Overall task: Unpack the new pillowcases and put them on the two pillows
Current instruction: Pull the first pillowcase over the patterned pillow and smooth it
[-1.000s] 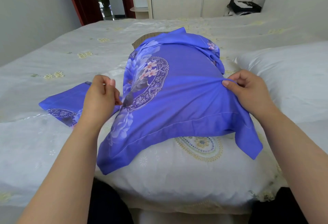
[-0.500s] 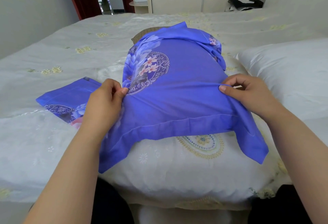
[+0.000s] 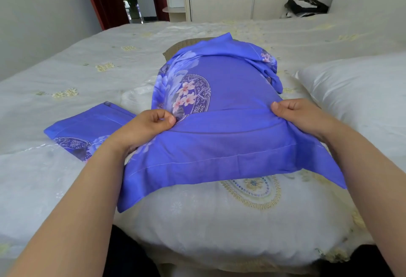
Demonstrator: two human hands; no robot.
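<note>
- The bed [image 3: 77, 61] fills most of the view, spread with a pale cover dotted with small yellow flower motifs.
- A white pillow [image 3: 219, 221] with an embroidered oval lies lengthwise in front of the person; its near part is bare.
- The blue floral pillowcase [image 3: 230, 105] covers the pillow's far part, its open hem draped across the middle.
- A second pillow [image 3: 356, 96], plain white, lies on the bed just to the right.
- A second pillowcase [image 3: 87, 129], folded flat, lies on the bed to the left, near the left wrist.
- The left hand [image 3: 142, 129] pinches the pillowcase's left edge between thumb and curled fingers.
- The right hand [image 3: 301, 118] grips a bunched fold at the right edge, fingers curled round it.
- A dark bag [image 3: 305, 6] sits at the bed's far right corner.
</note>
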